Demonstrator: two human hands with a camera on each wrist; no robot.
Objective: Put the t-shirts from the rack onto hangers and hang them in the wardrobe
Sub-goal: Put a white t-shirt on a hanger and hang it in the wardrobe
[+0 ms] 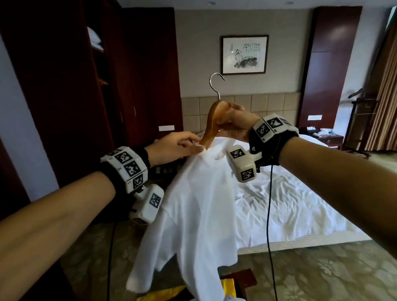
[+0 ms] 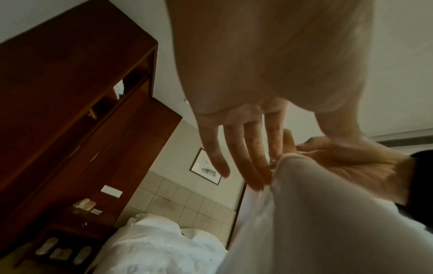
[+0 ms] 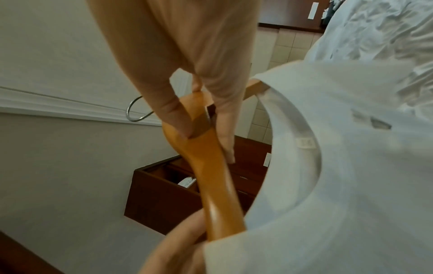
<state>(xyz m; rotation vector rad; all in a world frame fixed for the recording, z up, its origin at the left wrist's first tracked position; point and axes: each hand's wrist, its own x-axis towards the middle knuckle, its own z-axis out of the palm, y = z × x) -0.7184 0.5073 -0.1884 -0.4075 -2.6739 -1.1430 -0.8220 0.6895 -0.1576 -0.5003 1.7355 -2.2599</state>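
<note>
A white t-shirt (image 1: 195,206) hangs in front of me from a wooden hanger (image 1: 211,123) with a metal hook (image 1: 216,84). My right hand (image 1: 228,120) grips the hanger's middle just below the hook; the right wrist view shows thumb and fingers (image 3: 225,137) clamped on the hanger (image 3: 211,176). One hanger arm sticks out bare above the collar (image 3: 293,148); the other is inside the shirt. My left hand (image 1: 193,145) pinches the collar edge where the bare arm meets the cloth. In the left wrist view its other fingers (image 2: 239,153) lie straight beside the shirt (image 2: 328,222).
A dark wooden wardrobe (image 1: 56,87) stands at the left with one door open. A bed (image 1: 296,203) with white sheets is behind the shirt. A valet rack (image 1: 360,104) stands by the curtains at far right. Yellow fabric (image 1: 157,298) lies on the floor below.
</note>
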